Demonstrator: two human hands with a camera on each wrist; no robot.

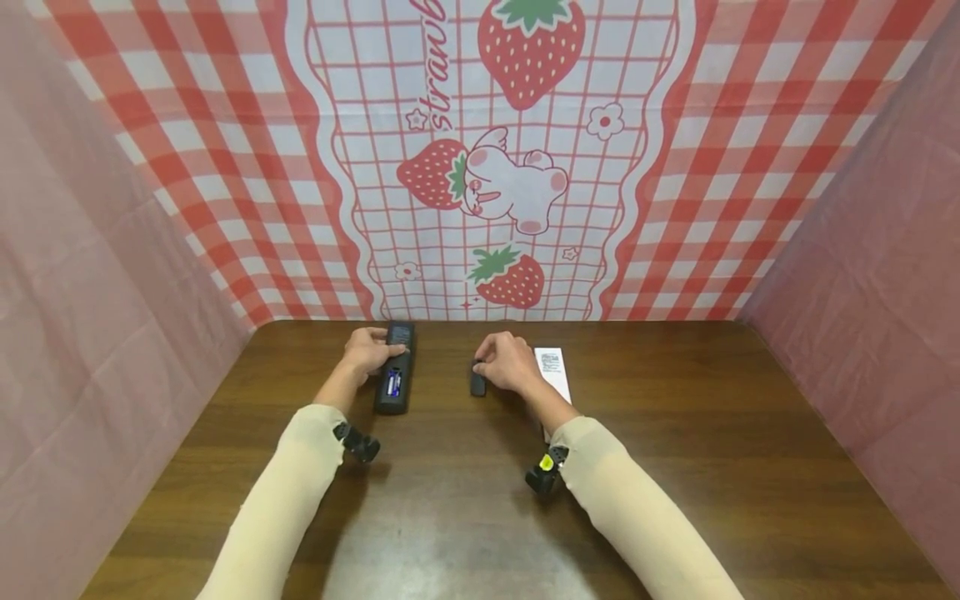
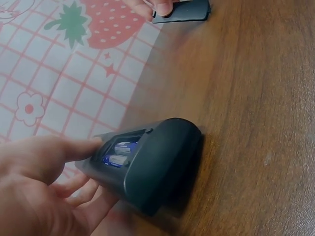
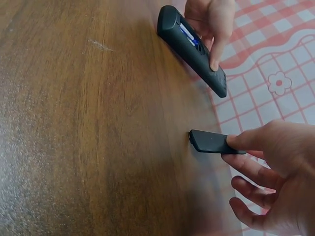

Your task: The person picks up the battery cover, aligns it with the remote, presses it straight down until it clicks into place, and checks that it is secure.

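Note:
A black remote control (image 1: 385, 402) lies back side up in my left hand (image 1: 365, 352), thumb on top and fingers under its side. Its battery compartment is uncovered, and blue-and-white batteries (image 2: 120, 153) sit inside. To the right, my right hand (image 1: 510, 362) pinches a small black battery cover (image 1: 477, 385) between thumb and fingertips. In the right wrist view the battery cover (image 3: 209, 142) is held by one end, apart from the remote control (image 3: 184, 51). The other fingers of that right hand (image 3: 288, 172) are loosely bent.
A white box or card with printed text (image 1: 552, 371) lies just right of my right hand, partly covered by the forearm. The brown wooden table (image 1: 450, 517) meets a red-and-white strawberry cloth (image 1: 510, 200) at its back edge. Pink cloth (image 1: 862, 250) hangs at both sides.

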